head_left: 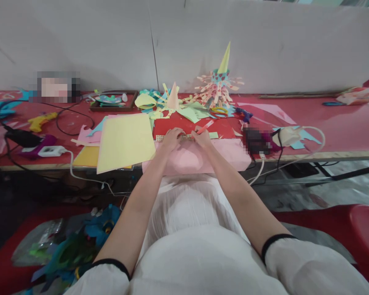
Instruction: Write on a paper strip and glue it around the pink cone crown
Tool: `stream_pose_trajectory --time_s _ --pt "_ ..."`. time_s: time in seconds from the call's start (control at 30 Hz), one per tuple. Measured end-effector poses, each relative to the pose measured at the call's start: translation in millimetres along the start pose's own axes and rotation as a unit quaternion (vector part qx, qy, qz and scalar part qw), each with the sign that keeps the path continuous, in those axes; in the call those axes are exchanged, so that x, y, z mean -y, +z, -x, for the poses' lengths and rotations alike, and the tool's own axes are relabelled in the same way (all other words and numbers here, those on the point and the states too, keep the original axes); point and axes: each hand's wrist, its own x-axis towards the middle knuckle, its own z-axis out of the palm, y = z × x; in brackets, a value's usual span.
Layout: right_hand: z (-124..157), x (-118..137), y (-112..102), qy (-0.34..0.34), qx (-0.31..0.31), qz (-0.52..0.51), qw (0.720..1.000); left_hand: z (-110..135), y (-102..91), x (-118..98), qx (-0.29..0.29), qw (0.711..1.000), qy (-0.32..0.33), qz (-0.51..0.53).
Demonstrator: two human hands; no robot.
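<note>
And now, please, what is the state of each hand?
Left hand: on the patterned strip; grip cannot be told.
Right hand: closed, holding a pink pen.

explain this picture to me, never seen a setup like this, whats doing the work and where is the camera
There is no machine here: a person works bare-handed. The single picture comes from a camera worn on the head, looking forward and down. The right hand holds a pen; the left hand rests on a narrow strip, with pink paper at the near edge of the red table. Also on it are a yellow sheet, scissors and a glue gun; a paper cone stands farther back.
</note>
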Motion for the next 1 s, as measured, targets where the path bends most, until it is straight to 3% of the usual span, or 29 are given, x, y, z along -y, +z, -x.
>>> stream_pose_trajectory --time_s 0.47,1.0 --pt "-1.4 -5.8 0.8 -0.004 0.012 -0.006 1.000 -1.4 4.0 4.7 -0.005 1.000 0.011 0.002" --pt "-1.9 -5.8 1.0 0.008 -0.025 0.012 1.000 -3.1 6.9 9.6 -0.002 1.000 0.008 0.008"
